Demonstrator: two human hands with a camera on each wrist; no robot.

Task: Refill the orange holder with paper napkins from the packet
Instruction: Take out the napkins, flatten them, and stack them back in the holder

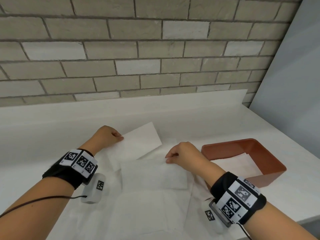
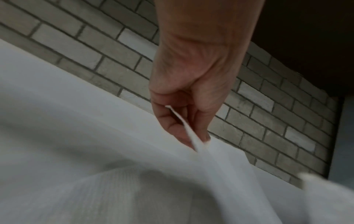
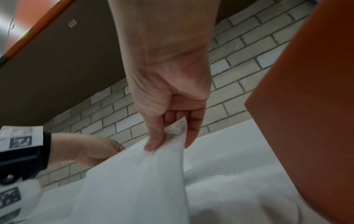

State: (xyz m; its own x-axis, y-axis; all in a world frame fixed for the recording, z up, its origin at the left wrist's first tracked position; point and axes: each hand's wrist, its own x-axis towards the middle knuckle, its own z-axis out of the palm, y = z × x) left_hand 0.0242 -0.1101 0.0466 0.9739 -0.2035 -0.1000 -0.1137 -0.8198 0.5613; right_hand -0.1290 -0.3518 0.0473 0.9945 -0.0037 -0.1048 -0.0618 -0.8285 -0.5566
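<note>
White paper napkins [image 1: 152, 193] lie spread in overlapping sheets on the white counter [image 1: 52, 135]. My left hand [image 1: 110, 135] pinches the corner of one folded napkin [image 1: 140, 142] and lifts it off the pile; its edge sits between thumb and fingers [image 2: 184, 127]. My right hand [image 1: 180, 154] pinches the corner of another napkin [image 3: 134, 181] between thumb and fingertips [image 3: 153, 145]. The orange holder [image 1: 270, 156] stands on the counter to the right, with white napkins [image 1: 237, 163] lying inside it. I cannot make out the packet.
A grey brick wall [image 1: 138, 49] rises behind the counter's white upstand. A pale panel [image 1: 294, 84] closes off the right side. The counter's front edge runs near the lower right corner.
</note>
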